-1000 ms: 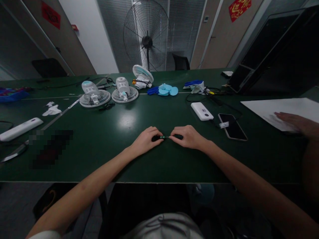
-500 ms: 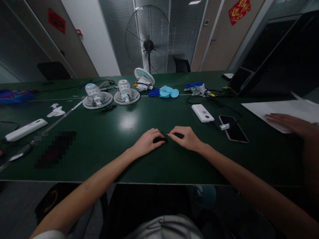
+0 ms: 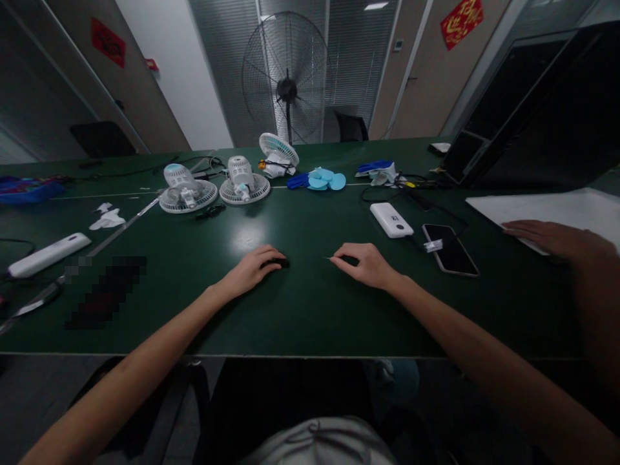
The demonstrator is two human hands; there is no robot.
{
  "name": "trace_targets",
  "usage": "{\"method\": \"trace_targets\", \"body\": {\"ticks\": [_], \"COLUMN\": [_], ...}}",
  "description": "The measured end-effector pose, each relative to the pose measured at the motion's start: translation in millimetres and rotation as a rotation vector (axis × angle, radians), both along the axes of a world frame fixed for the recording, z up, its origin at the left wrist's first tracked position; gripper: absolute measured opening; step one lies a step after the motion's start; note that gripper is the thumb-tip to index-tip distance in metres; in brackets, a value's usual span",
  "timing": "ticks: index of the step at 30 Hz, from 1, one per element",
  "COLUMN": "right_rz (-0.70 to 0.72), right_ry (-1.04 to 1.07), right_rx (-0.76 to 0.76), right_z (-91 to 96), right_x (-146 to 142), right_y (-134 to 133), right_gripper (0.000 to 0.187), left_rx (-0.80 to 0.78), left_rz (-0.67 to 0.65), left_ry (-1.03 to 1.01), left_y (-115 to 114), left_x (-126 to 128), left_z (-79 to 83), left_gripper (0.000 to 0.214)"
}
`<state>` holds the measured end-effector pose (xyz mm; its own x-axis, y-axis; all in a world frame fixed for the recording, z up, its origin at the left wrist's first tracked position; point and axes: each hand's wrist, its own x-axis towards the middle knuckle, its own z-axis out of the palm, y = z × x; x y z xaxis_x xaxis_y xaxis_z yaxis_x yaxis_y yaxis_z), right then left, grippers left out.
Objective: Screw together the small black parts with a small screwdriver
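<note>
My left hand (image 3: 252,270) rests on the dark green table (image 3: 310,310), fingers curled over a small black part (image 3: 279,263). My right hand (image 3: 365,263) lies a hand's width to its right, pinched on a thin tool with a black handle (image 3: 349,260) and a fine metal tip (image 3: 328,259) pointing left. The two hands are apart, with bare table between them.
Three small white desk fans (image 3: 188,188) (image 3: 244,181) (image 3: 276,154) and light blue blades (image 3: 325,179) lie further back. A white power bank (image 3: 391,219) and a phone (image 3: 450,249) sit to the right. Another person's hand (image 3: 547,236) rests on white paper (image 3: 547,208). A white bar (image 3: 48,254) lies left.
My hands were together, the tool tip touching the small part. The left hand has drawn that part away to the left; the right hand has stayed near its place.
</note>
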<state>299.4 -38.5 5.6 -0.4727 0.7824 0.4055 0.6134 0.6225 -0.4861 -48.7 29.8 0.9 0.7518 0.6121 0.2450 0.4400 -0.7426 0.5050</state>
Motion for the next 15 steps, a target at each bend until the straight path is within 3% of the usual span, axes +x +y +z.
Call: {"method": "trace_targets", "body": {"ticks": [9,12,15], "right_rz": [-0.008,-0.012,-0.007], "right_ry": [-0.002,-0.008,-0.02], "right_rx": [-0.014,-0.025,-0.034], "right_z": [-2.4,-2.5,-2.8], "right_x": [1,2,2], "right_y": [0,1,1], "right_gripper": [0.023,0.024,0.025], "left_rx": [0.136,0.153,0.188], "left_rz": [0.7,0.796,0.805], "left_ry": [0.075,0.087,0.081], "left_y": [68,73,70], "left_x": [-185,-205,-200], "left_z": [-13.6,-19.8,-22.0], "left_gripper": [0.046,0.049,0.049]}}
